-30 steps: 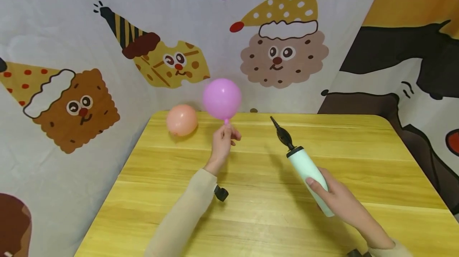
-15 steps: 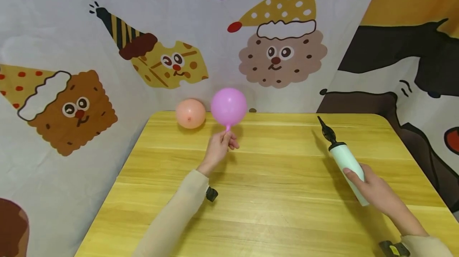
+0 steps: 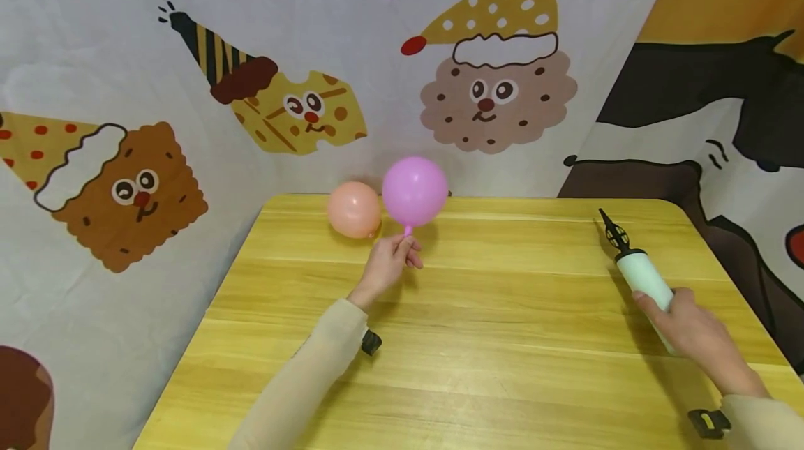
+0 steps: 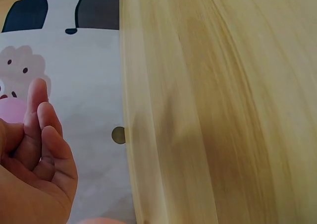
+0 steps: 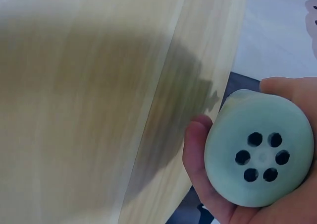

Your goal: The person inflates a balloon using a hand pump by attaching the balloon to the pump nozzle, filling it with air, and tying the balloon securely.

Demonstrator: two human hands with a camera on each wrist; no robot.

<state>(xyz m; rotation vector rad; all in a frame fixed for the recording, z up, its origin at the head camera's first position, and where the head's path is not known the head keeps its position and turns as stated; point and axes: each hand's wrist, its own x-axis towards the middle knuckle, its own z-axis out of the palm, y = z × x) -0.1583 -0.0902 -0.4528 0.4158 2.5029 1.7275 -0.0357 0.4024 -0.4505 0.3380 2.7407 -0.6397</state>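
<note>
My left hand [image 3: 387,265] pinches the neck of an inflated pink balloon [image 3: 414,190] between thumb and finger, near the back of the table. The balloon stands upright above the fingers; the left wrist view catches only its edge beside the thumb. Just left of it, a smaller peach balloon [image 3: 354,210] sits on the wood. Over at the right, my right hand [image 3: 697,328] grips a mint-green balloon pump [image 3: 647,279], its black nozzle pointing toward the back. In the right wrist view, the pump's end cap [image 5: 262,157] shows a ring of holes, with fingers wrapped around the body.
The wooden table [image 3: 477,366] spreads under both hands. Behind it hangs a cloth backdrop [image 3: 389,52] printed with cartoon biscuits and cheese, meeting the table's back edge. Each wrist wears a small black camera mount.
My right hand has carried the pump well to the right. The pink balloon has shifted slightly right and down with my left hand, and the peach balloon has rolled rightward toward it.
</note>
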